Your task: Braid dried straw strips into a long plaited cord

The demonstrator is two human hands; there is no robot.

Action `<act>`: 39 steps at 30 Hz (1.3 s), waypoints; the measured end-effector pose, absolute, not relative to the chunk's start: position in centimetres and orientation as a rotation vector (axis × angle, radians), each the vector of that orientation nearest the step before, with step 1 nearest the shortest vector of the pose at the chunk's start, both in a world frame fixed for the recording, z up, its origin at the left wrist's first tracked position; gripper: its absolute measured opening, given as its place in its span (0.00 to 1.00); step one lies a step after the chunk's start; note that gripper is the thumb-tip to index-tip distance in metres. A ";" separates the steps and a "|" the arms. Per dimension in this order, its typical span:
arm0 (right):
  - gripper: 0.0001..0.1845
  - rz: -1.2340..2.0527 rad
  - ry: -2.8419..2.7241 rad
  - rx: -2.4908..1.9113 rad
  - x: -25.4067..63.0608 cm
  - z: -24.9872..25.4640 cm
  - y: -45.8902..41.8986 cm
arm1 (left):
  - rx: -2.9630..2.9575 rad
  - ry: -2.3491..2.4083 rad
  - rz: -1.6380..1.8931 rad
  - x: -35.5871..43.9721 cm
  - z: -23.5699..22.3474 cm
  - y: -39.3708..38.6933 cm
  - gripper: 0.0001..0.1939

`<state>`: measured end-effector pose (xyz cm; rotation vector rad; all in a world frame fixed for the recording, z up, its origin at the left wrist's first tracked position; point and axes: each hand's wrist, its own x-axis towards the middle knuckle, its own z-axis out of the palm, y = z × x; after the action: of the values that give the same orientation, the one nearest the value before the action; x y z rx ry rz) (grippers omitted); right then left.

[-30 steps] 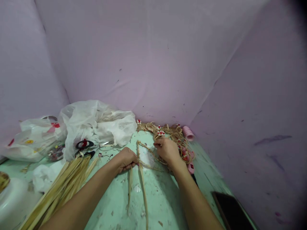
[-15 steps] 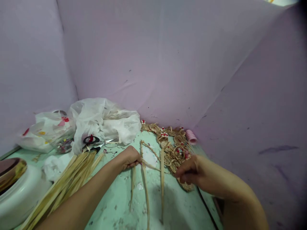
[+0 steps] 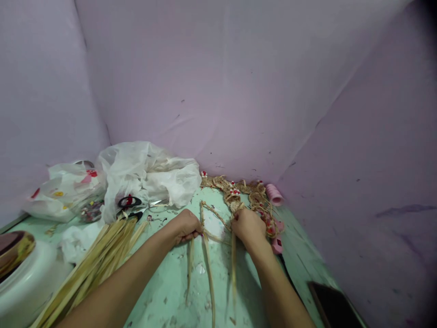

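My left hand (image 3: 187,226) is closed in a pinch on a thin braided cord (image 3: 214,212) of straw-coloured fibre. Loose strand ends (image 3: 209,273) hang below those fingers. My right hand (image 3: 249,225) is closed at the top of a flat fibre strip (image 3: 234,269), which dangles toward the near side. Just beyond and partly behind my right hand lies a woven piece (image 3: 221,183) of coiled braid, dotted with red and white beads (image 3: 234,191). The cord forms a loose angled loop on the green tabletop (image 3: 170,282) between both hands.
A bundle of fibre strips (image 3: 99,264), black-handled scissors (image 3: 129,201) and white plastic bags (image 3: 150,173) lie left. A white round container (image 3: 30,273) stands near left. Right are a pink thread spool (image 3: 274,195), a pink device (image 3: 277,245) with black cord, and a dark flat object (image 3: 334,305).
My right hand has moved left from over the coiled woven piece to the top of the hanging strip and closed there. My left hand has stayed nearly still.
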<state>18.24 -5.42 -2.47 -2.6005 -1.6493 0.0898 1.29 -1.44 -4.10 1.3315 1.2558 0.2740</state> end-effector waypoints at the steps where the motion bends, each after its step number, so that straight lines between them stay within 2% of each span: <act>1: 0.12 0.093 -1.663 -2.584 18.3 -2.3 -5.6 | 1.334 1.251 0.274 1.3 -4.2 -1.4 0.05; 8: 0.12 0.403 -1.877 -2.017 17.5 -1.5 -6.1 | 1.324 1.224 0.250 0.8 -4.8 -0.7 0.05; 14: 0.15 0.499 -1.879 -1.872 15.4 -4.2 -5.4 | 1.300 1.156 0.283 0.5 -4.5 -0.7 0.06; 18: 0.14 0.789 -1.812 -1.756 15.1 -5.8 -5.1 | 1.297 1.134 0.292 0.6 -4.6 -0.7 0.08; 24: 0.09 1.362 -1.361 -1.595 14.6 -6.1 -5.3 | 1.283 1.128 0.300 0.6 -4.5 -0.7 0.07; 26: 0.08 1.396 -1.321 -1.585 14.4 -6.0 -5.3 | 1.284 1.139 0.288 0.7 -4.3 -0.8 0.08; 32: 0.09 1.198 -1.313 -1.644 14.3 -6.8 -4.8 | 1.331 1.132 0.295 0.6 -4.5 -0.8 0.08; 36: 0.15 1.264 -1.173 -1.701 14.0 -6.0 -4.8 | 1.341 1.135 0.291 0.6 -4.7 -0.7 0.06; 39: 0.14 1.322 -1.059 -1.759 13.7 -5.1 -4.8 | 1.349 1.143 0.287 0.6 -4.6 -0.7 0.04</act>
<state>13.70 -4.80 -5.12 -1.7588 -1.0592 1.3220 0.62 -0.68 -4.65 1.3486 1.1432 0.2866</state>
